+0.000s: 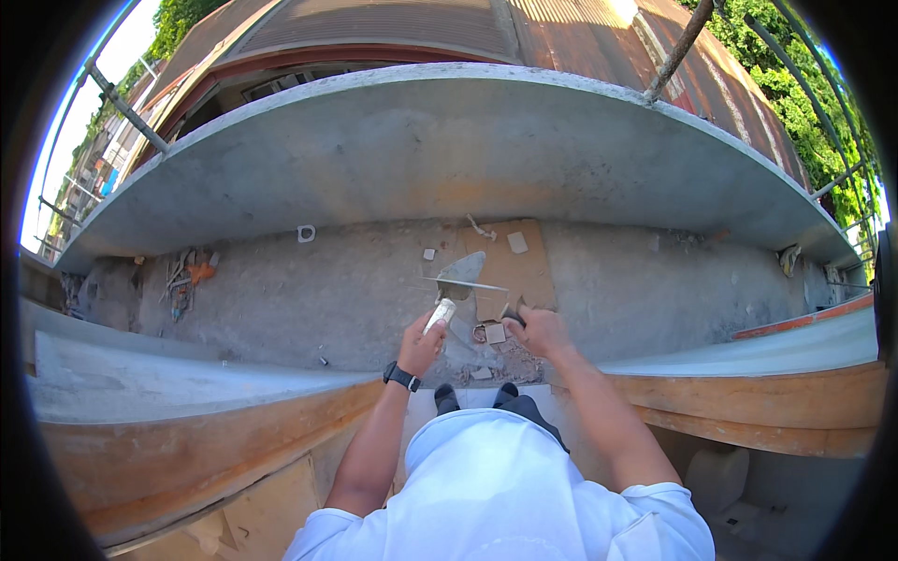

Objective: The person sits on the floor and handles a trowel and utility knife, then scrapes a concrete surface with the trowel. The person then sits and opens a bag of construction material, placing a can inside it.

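Note:
My left hand [419, 346] is closed around the pale handle of a pointed trowel [463, 269], its grey blade angled up and away over the floor. To the right, my right hand [543, 332] grips a dark-handled tool [512, 315] whose exact kind I cannot make out. A thin, straight, light edge [468, 283] crosses in front of the trowel blade; which tool it belongs to is unclear. Behind the tools, a flattened piece of cardboard [533, 271] lies on the concrete floor. Small square tile pieces [494, 334] and crumbled rubble lie between my hands and feet.
A low curved concrete wall [402, 140] bounds the far side, with metal railing posts [678, 51] above it. Scraps and an orange piece [201, 272] lie at left. A white square ring [306, 234] sits near the wall. Wooden boards [215, 449] flank my doorway.

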The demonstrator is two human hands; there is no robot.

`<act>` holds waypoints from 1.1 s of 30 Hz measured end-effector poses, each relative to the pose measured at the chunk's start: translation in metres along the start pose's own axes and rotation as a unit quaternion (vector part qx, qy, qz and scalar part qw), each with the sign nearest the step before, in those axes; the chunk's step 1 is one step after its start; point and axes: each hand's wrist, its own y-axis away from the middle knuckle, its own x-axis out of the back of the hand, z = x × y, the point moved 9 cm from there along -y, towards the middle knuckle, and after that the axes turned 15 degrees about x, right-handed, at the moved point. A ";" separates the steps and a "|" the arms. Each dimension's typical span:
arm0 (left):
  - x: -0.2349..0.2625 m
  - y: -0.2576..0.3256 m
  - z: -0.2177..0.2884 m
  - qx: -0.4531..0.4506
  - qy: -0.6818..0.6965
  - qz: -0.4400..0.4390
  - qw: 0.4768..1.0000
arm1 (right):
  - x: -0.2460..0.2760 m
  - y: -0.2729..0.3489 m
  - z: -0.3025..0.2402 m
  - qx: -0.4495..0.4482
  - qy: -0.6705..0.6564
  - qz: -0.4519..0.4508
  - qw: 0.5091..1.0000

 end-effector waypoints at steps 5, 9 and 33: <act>0.015 0.017 -0.015 -0.012 0.004 0.006 1.000 | 0.056 0.002 0.078 -0.101 -0.013 0.094 0.990; 0.013 0.001 -0.012 0.009 0.070 -0.033 0.997 | 0.045 0.003 0.034 0.003 -0.014 -0.007 1.000; -0.032 -0.007 -0.006 0.163 0.016 0.026 0.986 | -0.011 0.010 -0.013 -0.056 -0.030 -0.034 0.997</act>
